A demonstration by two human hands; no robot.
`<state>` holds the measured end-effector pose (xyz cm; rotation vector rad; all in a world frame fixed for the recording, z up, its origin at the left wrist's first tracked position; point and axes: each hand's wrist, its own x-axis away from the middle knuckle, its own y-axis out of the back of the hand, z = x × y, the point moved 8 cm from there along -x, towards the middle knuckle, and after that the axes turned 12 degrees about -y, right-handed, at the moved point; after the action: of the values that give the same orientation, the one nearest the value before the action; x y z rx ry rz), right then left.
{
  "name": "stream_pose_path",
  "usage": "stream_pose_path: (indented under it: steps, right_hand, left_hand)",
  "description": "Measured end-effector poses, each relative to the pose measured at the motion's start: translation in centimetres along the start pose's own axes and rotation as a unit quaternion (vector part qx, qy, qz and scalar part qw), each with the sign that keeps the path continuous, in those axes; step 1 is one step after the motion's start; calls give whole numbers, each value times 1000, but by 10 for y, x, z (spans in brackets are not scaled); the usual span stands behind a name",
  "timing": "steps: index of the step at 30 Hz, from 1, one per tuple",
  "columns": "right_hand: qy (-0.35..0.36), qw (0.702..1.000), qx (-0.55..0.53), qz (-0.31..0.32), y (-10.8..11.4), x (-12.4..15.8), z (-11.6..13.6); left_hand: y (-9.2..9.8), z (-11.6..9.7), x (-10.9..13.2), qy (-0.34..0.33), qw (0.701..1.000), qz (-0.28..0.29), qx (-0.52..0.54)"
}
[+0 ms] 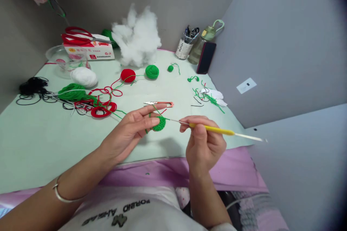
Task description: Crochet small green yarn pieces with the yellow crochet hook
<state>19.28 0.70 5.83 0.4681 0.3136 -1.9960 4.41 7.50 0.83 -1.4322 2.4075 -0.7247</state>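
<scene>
Between the thumb and fingers of my left hand (pixel 135 124) is a small round green crochet piece (pixel 159 124). Green yarn runs over its raised index finger and around the other fingers. My right hand (pixel 204 142) grips a double-ended crochet hook (pixel 217 129) by its yellow handle, pen-like. The hook's left tip meets green yarn at the piece's right edge; the other metal end points right. Just beyond my left fingertips lie orange-handled thread snips (pixel 169 104). A green yarn ball (pixel 152 72) and a red yarn ball (pixel 128 75) sit farther back.
Tangled red yarn (pixel 104 109), a green skein (pixel 72 92), black yarn (pixel 34 86) and a white ball (pixel 84 77) lie left. White stuffing (pixel 141 38) and a box (pixel 92 51) with red scissors (pixel 78 36) stand behind. A phone (pixel 206 57), bottle (pixel 196 52) and yarn scraps (pixel 213 97) are right.
</scene>
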Motion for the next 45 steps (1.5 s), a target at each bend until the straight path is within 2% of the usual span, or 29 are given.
stream_pose_path:
  steps: [2,5,17,25,31,36,39,42,44,45]
  right_hand:
    - [-66,996,-63,12,-1,-5,-7]
    - [-95,991,-88,41,-7,-6,-13]
    - [-99,990,-87,56,-9,-5,-18]
    - [-93,988,-102,69,-9,-5,-14]
    - [16,997,20,77,-11,0,6]
    - [153,976,121,99,-17,11,22]
    - [242,942,216,82,-23,23,27]
    - [286,904,315,49,-30,32,24]
    - [300,892,336,21,-31,34,23]
    - [297,898,325,13,-30,34,23]
  left_hand:
    - [0,-4,-1,-20,1000,2,-14]
    - [-5,-6,-1,-38,999,12,-30]
    - [-8,-7,0,-48,997,27,-63]
    - [-4,-18,1,-100,987,26,-125]
    - [-4,-25,1,-141,967,16,-210]
    - [-5,-33,3,-182,949,-16,-256]
    - [-4,-27,4,-155,960,-23,-233]
    - [-2,-19,4,-130,973,-31,-188]
    - [-2,-10,3,-95,988,-23,-123]
    - [-3,-3,2,-62,995,-12,-78]
